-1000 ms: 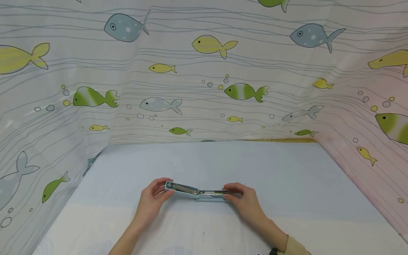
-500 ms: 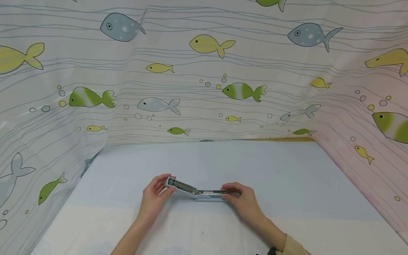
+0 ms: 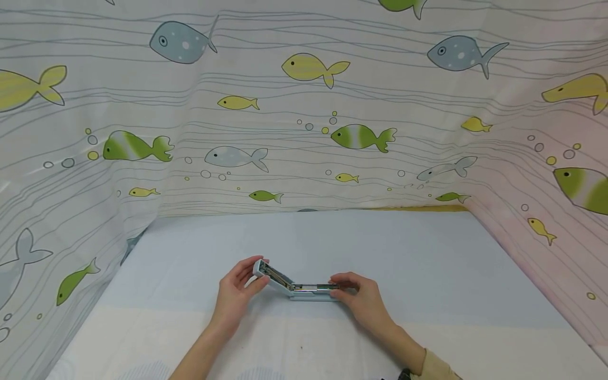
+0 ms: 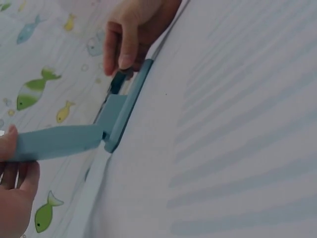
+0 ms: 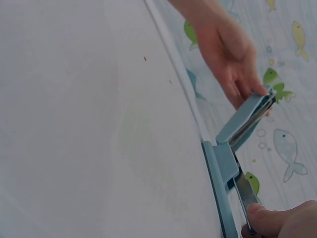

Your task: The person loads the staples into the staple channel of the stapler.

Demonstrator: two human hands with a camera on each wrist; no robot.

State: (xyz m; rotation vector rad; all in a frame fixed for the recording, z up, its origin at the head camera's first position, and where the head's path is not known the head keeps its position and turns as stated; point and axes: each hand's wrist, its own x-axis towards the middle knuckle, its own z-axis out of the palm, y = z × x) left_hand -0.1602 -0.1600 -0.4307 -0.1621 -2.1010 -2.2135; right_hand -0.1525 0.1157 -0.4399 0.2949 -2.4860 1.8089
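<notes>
A light blue stapler (image 3: 313,297) lies on the table with its top cover (image 4: 59,141) swung up and back to the left, baring the metal staple channel (image 3: 309,287). My left hand (image 3: 235,293) grips the free end of the cover between thumb and fingers, clear of the table. At the other end, my right hand (image 3: 361,295) pinches the tip of the metal channel, its thumb on the near side. In the right wrist view the channel (image 5: 245,188) stands slightly apart from the base (image 5: 218,183). The right fingertips hide the channel's end.
The table (image 3: 404,253) has a pale blue and white cover with a few tiny dark specks. Fish-printed curtains (image 3: 285,121) enclose it at the back and on both sides. A sleeve (image 3: 434,367) shows on the right forearm.
My left hand has raised the stapler's cover and brought it to the right, so it stands at a steeper angle. The right hand keeps its hold, nearly still.
</notes>
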